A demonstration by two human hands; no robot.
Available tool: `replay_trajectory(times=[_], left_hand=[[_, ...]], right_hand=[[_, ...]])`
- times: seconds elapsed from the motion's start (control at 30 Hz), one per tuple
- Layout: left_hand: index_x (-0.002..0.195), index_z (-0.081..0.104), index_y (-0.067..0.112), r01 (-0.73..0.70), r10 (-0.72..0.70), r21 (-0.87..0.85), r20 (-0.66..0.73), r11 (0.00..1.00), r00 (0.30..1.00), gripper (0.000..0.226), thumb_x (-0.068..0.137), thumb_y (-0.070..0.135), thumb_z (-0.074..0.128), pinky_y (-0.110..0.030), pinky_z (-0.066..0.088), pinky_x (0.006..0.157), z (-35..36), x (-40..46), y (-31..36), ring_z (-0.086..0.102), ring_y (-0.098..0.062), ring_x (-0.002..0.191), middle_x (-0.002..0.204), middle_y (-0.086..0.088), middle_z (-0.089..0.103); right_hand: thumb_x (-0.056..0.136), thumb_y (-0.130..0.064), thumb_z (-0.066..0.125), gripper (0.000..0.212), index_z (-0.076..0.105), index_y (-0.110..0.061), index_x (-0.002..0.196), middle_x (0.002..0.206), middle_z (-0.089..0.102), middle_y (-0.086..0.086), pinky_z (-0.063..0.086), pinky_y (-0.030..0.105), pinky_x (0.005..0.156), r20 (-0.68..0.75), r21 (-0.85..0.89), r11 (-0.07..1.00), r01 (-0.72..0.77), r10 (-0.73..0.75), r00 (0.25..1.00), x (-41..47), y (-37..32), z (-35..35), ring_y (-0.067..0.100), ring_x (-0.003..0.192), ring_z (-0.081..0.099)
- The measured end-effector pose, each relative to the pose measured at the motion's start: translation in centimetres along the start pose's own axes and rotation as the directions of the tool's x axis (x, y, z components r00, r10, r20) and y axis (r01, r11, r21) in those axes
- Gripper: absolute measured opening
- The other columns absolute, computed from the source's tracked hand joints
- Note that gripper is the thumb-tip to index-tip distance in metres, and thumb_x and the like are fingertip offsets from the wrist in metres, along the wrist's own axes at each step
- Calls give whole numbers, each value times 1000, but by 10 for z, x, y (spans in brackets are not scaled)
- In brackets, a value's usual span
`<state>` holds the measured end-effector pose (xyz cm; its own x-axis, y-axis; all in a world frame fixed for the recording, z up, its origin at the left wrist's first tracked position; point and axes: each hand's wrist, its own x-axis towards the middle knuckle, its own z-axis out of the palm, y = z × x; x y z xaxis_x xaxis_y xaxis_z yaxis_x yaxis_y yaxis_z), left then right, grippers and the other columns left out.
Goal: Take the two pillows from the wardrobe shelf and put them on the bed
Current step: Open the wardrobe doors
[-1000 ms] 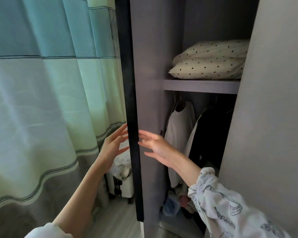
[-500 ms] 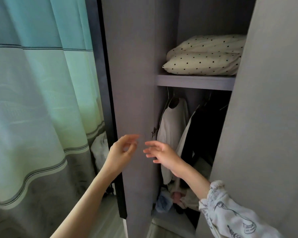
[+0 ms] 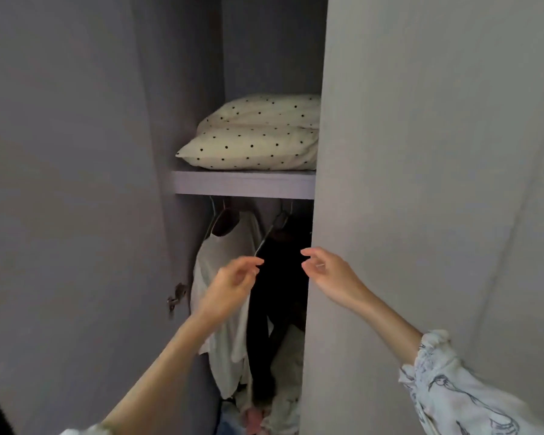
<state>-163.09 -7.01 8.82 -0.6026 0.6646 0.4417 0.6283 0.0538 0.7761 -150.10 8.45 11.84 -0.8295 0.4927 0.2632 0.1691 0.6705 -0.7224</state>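
Note:
Two cream pillows with black dots lie stacked on the grey wardrobe shelf [image 3: 244, 184]. The lower pillow [image 3: 248, 149] rests on the shelf and the upper pillow [image 3: 264, 111] sits on top of it; their right ends are hidden behind the right door. Below the shelf, my left hand [image 3: 233, 284] and my right hand [image 3: 327, 274] hover in the wardrobe opening, fingers loosely curled and apart, holding nothing. My right hand is beside the edge of the right door.
The left wardrobe door [image 3: 76, 215] stands swung open at the left. The right door [image 3: 421, 183] is shut and covers the wardrobe's right half. A white garment [image 3: 223, 277] and a dark garment [image 3: 280, 293] hang under the shelf, above piled clothes [image 3: 264, 409].
The left door has swung wide open and the curtain has left the view. Both hands have moved right into the opening, and the view has turned toward the wardrobe.

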Motion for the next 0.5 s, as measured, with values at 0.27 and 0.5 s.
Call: replay_trajectory(times=[0.27, 0.5], left_hand=[[143, 28, 16, 16, -15, -28, 40, 999, 999, 55, 93, 15, 50, -22, 37, 90, 83, 120, 43, 48, -16, 113, 140, -8, 40], [148, 7, 30, 52, 25, -369, 201, 928, 979, 73, 91, 5, 46, -26, 38, 104, 111, 149, 46, 38, -12, 130, 150, 2, 31]], right_hand=[[92, -28, 45, 58, 24, -23, 145, 156, 12, 9, 13, 49, 111, -271, -662, 748, 38, -287, 919, 59, 50, -71, 28, 143, 5], [76, -33, 70, 78, 33, -23, 143, 154, 19, 14, 20, 67, 104, -202, -852, 523, 7, -342, 918, 83, 86, -77, 40, 140, 12]])
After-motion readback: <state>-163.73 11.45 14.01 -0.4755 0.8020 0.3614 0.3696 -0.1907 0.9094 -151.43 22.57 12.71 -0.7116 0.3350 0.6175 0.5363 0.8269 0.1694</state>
